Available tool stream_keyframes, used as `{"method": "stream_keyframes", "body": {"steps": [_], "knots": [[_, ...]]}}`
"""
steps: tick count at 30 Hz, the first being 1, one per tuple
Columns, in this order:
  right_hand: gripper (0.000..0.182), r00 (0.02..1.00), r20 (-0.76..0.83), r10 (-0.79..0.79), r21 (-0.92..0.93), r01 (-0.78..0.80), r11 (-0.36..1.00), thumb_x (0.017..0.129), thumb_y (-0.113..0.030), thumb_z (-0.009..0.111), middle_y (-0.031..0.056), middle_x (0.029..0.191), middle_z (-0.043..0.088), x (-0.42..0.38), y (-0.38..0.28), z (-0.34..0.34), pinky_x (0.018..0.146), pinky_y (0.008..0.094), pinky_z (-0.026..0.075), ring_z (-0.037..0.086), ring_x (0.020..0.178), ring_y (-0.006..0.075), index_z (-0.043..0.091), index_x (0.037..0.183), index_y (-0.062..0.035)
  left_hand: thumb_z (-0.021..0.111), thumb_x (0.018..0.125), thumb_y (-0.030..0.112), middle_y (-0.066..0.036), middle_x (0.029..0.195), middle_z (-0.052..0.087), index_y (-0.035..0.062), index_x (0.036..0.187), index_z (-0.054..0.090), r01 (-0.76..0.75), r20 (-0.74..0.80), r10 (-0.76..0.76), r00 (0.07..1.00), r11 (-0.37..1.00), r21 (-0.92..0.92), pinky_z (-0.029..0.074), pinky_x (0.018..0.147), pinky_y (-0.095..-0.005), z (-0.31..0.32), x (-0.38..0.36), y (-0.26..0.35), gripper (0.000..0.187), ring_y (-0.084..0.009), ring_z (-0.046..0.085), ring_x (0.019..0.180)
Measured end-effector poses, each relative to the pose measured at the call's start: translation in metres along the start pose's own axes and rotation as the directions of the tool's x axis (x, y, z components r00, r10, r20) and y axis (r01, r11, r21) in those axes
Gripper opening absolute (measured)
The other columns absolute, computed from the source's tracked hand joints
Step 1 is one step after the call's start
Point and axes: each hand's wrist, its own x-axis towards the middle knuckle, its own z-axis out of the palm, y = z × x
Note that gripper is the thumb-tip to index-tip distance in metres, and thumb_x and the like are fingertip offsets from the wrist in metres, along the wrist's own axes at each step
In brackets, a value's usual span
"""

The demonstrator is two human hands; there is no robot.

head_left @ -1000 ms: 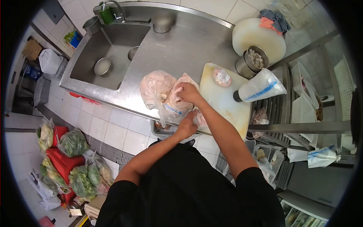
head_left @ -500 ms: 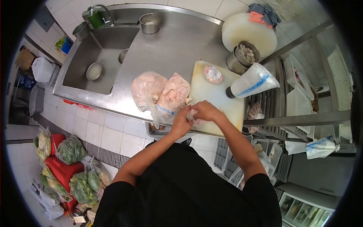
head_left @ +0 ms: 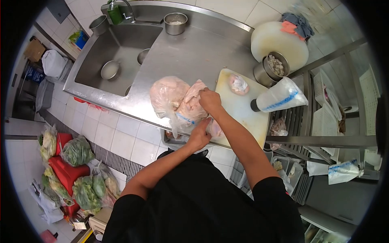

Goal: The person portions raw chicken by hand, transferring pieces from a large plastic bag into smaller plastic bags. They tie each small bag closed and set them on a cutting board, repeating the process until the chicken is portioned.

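Note:
My right hand [head_left: 210,101] reaches into an opened clear bag of pale pink raw meat [head_left: 191,106], its fingers curled against the meat's right side. Exactly which piece they grip is hidden. Below it, my left hand [head_left: 200,137] holds the edge of a small clear plastic bag [head_left: 215,128] with pinkish contents, at the front edge of the white cutting board [head_left: 243,111]. A second, fuller bag of raw meat [head_left: 168,95] leans against the opened one on the left. Farther back on the board lies a small wrapped pink bundle [head_left: 238,84].
A roll of plastic bags [head_left: 281,96] lies across the board's right edge. Behind it stand steel pots [head_left: 265,75], one filled with pale chunks. The sink [head_left: 91,67] is at left, a steel bowl [head_left: 175,25] at the back, a metal rack [head_left: 324,140] at right.
My right hand has moved up and left from the small bag to the opened bag of meat. My left hand stays at the small bag. The whole view has shifted slightly.

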Motion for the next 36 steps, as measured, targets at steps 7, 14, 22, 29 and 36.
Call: {"method": "stream_keyframes", "body": {"steps": [7, 14, 22, 29, 36], "knots": [[0.028, 0.995, 0.086, 0.043, 0.478, -0.079, 0.875, 0.078, -0.021, 0.070, 0.0122, 0.084, 0.071, 0.000, 0.028, -0.024, 0.066, 0.0375, 0.055, 0.071, 0.077, 0.0267, 0.070, 0.097, -0.0007, 0.060, 0.079, 0.000, -0.028, 0.145, 0.047, 0.0011, 0.147, 0.042, -0.001, 0.037, 0.001, 0.999, 1.000, 0.008, 0.051, 0.084, -0.0382, -0.001, -0.001, -0.009, 0.070, -0.0360, 0.063, 0.097], [0.004, 0.959, 0.260, 0.110, 0.962, -0.267, 0.062, 0.088, -0.007, 0.061, -0.0016, 0.073, 0.059, -0.025, 0.066, -0.048, 0.052, 0.0232, 0.043, 0.054, 0.060, 0.0073, 0.064, 0.089, -0.0055, 0.061, 0.078, 0.003, -0.028, 0.142, 0.048, -0.0014, 0.147, 0.041, 0.137, 0.142, -0.128, 0.982, 0.989, -0.056, 0.042, 0.106, -0.0433, -0.006, 0.008, 0.002, 0.072, -0.0426, 0.051, 0.127], [0.012, 0.946, 0.322, -0.040, 0.928, -0.308, 0.208, 0.090, -0.012, 0.065, 0.0027, 0.077, 0.067, -0.111, 0.075, -0.022, 0.059, 0.0259, 0.050, 0.063, 0.066, 0.0103, 0.068, 0.096, -0.0024, 0.063, 0.077, 0.001, -0.025, 0.132, 0.055, -0.0026, 0.144, 0.044, 0.207, 0.155, -0.185, 0.970, 0.968, -0.140, 0.051, 0.081, -0.0370, -0.012, 0.017, 0.017, 0.070, -0.0321, 0.063, 0.093], [0.019, 0.974, 0.212, 0.079, 0.377, -0.156, 0.913, 0.084, -0.024, 0.065, 0.0199, 0.084, 0.070, -0.138, 0.046, -0.036, 0.076, 0.0485, 0.053, 0.067, 0.081, 0.0413, 0.074, 0.087, -0.0073, 0.062, 0.078, -0.001, -0.023, 0.135, 0.053, -0.0032, 0.145, 0.044, 0.156, 0.120, -0.141, 0.983, 0.980, -0.126, 0.052, 0.081, -0.0348, -0.007, 0.013, 0.033, 0.069, -0.0285, 0.062, 0.093], [0.017, 0.989, -0.020, -0.148, 0.395, 0.144, 0.907, 0.081, -0.019, 0.063, 0.0190, 0.090, 0.071, -0.054, 0.024, -0.049, 0.078, 0.0484, 0.054, 0.068, 0.085, 0.0404, 0.075, 0.086, -0.0081, 0.066, 0.076, -0.001, -0.022, 0.135, 0.054, -0.0021, 0.146, 0.043, 0.008, 0.104, -0.006, 0.995, 1.000, -0.016, 0.052, 0.077, -0.0335, 0.002, 0.013, -0.004, 0.074, -0.0278, 0.062, 0.092]]}}
